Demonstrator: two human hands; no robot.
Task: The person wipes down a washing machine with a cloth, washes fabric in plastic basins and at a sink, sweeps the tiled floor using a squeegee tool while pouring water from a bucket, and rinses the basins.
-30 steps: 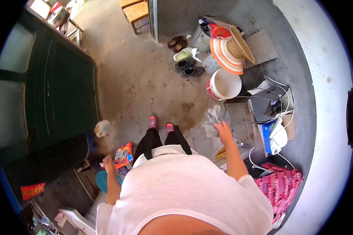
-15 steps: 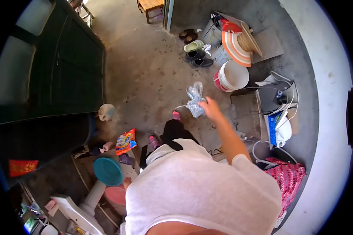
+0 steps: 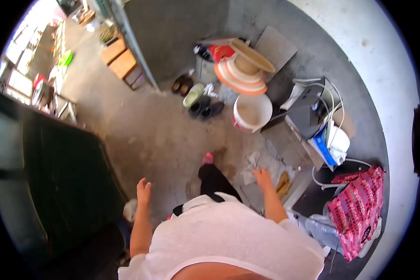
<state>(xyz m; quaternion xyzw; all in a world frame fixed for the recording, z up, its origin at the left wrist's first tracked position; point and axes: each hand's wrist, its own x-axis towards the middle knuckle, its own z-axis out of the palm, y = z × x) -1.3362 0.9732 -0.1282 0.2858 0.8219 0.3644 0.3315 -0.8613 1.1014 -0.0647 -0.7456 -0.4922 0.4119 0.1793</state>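
My left hand (image 3: 143, 190) hangs out to the left of my body with its fingers apart and nothing in them. Low on the right, my right hand (image 3: 262, 178) is stretched forward, its fingers looking loosely spread. Just beyond those fingertips is a pale, crinkled patch that looks like clear plastic (image 3: 251, 162); blur hides whether it touches the hand. Beside the right hand lies a brown, glove-like thing (image 3: 283, 183) on the floor. One pink shoe (image 3: 207, 158) shows ahead of my dark trouser leg.
A white bucket (image 3: 252, 113) stands ahead, near straw hats (image 3: 241, 70) and several shoes (image 3: 205, 108). To the right are a box with cables (image 3: 308, 116) and a pink patterned bag (image 3: 359, 210). A dark green cabinet (image 3: 65, 182) borders the left; wooden stools (image 3: 122, 63) stand farther off.
The view has turned leftward, bringing in the doorway side. My right hand, which gripped a silvery plastic bag, is lower with its fingers loosened. My left hand has come up into clear view.
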